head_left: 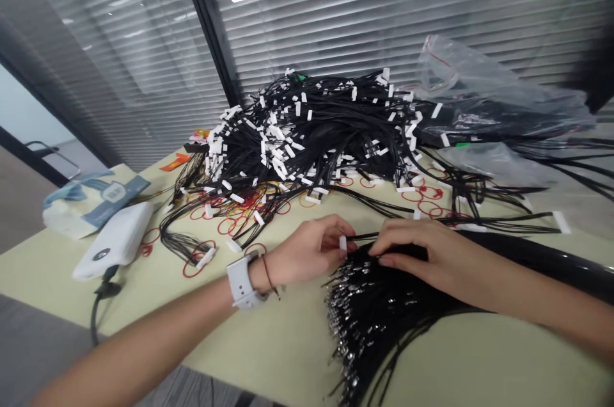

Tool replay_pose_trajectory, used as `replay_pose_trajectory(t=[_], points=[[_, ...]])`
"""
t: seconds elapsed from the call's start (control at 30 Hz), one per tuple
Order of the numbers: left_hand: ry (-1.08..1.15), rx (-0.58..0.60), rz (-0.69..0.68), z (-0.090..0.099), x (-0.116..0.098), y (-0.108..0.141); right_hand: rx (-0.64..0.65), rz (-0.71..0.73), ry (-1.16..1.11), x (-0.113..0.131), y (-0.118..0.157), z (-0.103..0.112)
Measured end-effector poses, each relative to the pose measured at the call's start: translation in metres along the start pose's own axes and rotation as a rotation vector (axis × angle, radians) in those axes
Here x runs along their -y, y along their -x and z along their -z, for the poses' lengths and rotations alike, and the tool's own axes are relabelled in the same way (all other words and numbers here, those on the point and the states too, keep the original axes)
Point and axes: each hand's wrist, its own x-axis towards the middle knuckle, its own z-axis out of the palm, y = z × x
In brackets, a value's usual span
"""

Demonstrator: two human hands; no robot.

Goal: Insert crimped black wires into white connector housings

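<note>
My left hand (311,250), with a pale watch on its wrist, pinches a small white connector (343,244) at the end of thin black wires. Close by on the right, my right hand (417,247) has its fingers bent over black wires, with thumb and fingertips near each other; whatever lies between them is too small to tell. Beneath and beside it spreads a thick bundle of black wires (384,304) with shiny metal tips. Behind both hands rises a large tangled pile of black cables (330,132) with white connectors.
Red rubber bands (230,225) lie scattered on the pale yellow table (278,356). At the left are a white power bank (115,240) with a cable and a tissue pack (98,199). Clear plastic bags (499,93) lie at the back right, before window blinds.
</note>
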Motion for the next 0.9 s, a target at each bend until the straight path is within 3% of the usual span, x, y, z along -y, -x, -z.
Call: replay_pose_trajectory(t=[0.17,0.33,0.43,0.9], points=[[0.103,-0.061,0.065,-0.002,-0.003,-0.003,-0.095,0.012,-0.101,-0.002,0.006,-0.005],[0.014,-0.081,-0.037,0.000,0.001,-0.005,-0.372,-0.036,-0.063,-0.004,0.005,-0.017],[-0.032,-0.086,-0.110,-0.001,0.003,-0.004,-0.472,-0.030,-0.013,-0.007,0.002,-0.025],[0.122,-0.158,-0.002,-0.001,-0.002,-0.006,-0.499,-0.015,0.113,-0.008,0.006,-0.019]])
